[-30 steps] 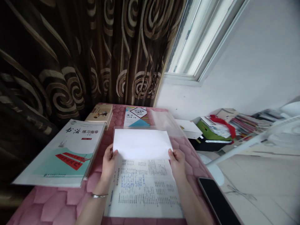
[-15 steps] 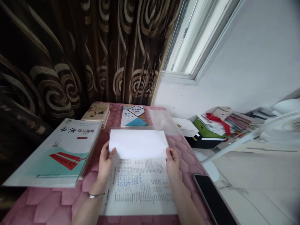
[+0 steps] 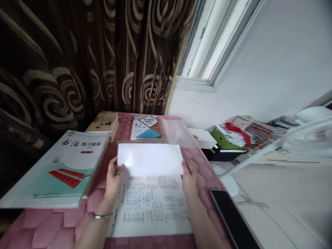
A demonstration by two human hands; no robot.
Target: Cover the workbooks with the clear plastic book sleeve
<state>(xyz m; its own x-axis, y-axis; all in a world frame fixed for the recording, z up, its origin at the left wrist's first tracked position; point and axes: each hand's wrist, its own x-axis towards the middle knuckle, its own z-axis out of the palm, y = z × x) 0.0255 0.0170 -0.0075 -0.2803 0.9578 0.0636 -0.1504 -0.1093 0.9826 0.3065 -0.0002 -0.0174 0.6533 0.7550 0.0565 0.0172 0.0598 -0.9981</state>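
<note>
A printed booklet (image 3: 155, 211) lies on the pink padded tabletop, its small text sideways with blue handwriting on it. Across its far part is a blank white panel (image 3: 150, 159) with a glossy sheen, and a strip of clear plastic shows along the far edge. My left hand (image 3: 113, 176), a silver bangle on its wrist, pinches the panel's left edge, thumb on top. At the right edge my right hand (image 3: 190, 176) grips the same panel with its thumb on top. Whether the panel is a loose sheet or part of the booklet, I cannot tell.
Left stands a stack of workbooks (image 3: 59, 169), with tan books (image 3: 102, 125) behind. A math booklet (image 3: 145, 128) and a clear plastic sheet (image 3: 176, 133) lie at the back. A phone (image 3: 232, 218) rests by the right edge. Beyond are a white fan (image 3: 259, 157) and boxes of papers.
The whole view has shifted slightly, so things appear a little farther left. Both hands keep their hold on the white panel's edges, with hardly any movement.
</note>
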